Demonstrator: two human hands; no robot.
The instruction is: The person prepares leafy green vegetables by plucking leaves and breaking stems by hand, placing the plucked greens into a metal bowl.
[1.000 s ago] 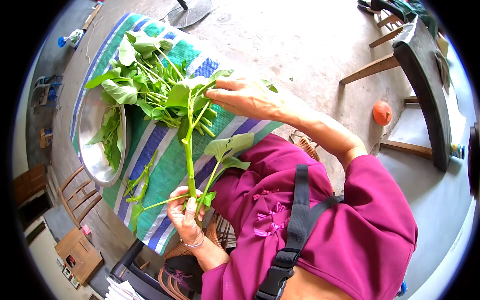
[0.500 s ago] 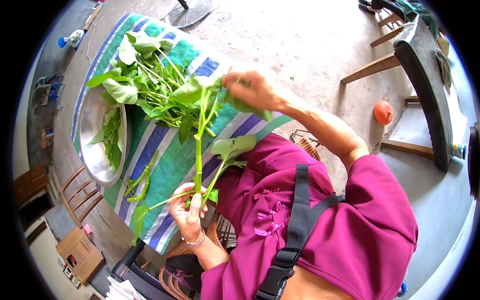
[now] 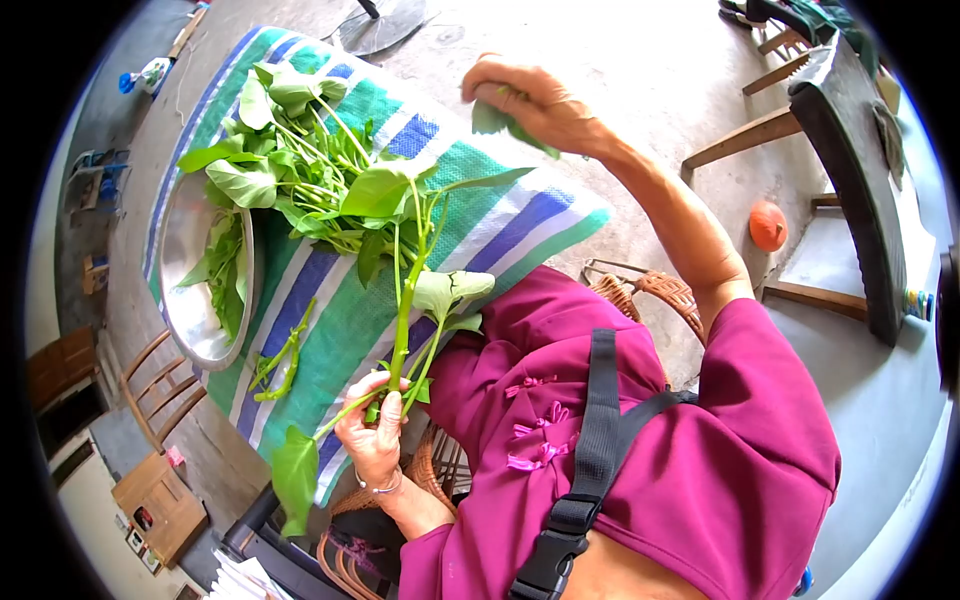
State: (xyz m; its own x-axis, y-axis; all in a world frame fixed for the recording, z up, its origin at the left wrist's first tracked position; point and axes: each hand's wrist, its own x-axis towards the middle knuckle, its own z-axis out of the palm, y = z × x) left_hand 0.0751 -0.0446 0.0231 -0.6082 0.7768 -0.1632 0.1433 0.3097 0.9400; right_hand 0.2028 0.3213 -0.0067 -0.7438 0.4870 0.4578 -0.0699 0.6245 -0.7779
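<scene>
My left hand (image 3: pixel 372 432) pinches the lower end of a long green vegetable stem (image 3: pixel 402 335), which stands up with several leaves on side shoots. One large leaf (image 3: pixel 294 480) hangs down past the left wrist. My right hand (image 3: pixel 535 105) is raised beyond the sheet's right edge, its fingers curled round a torn-off leaf (image 3: pixel 492 118). A heap of leafy greens (image 3: pixel 310 170) lies on the striped sheet (image 3: pixel 325 310). Beside it, a metal bowl (image 3: pixel 180 300) holds some leaves (image 3: pixel 230 275). A few trimmed stem pieces (image 3: pixel 285 360) rest on the sheet nearer me.
A wooden-legged chair (image 3: pixel 850 180) stands on the right, with an orange round object (image 3: pixel 767 226) on the floor by it. Wicker baskets (image 3: pixel 665 295) sit close to my lap. A wooden chair back (image 3: pixel 165 395) is beyond the bowl.
My right hand has moved up and right, away from the stem, carrying a leaf. The stem sways, and its upper leaves have come into view. My left hand keeps its hold.
</scene>
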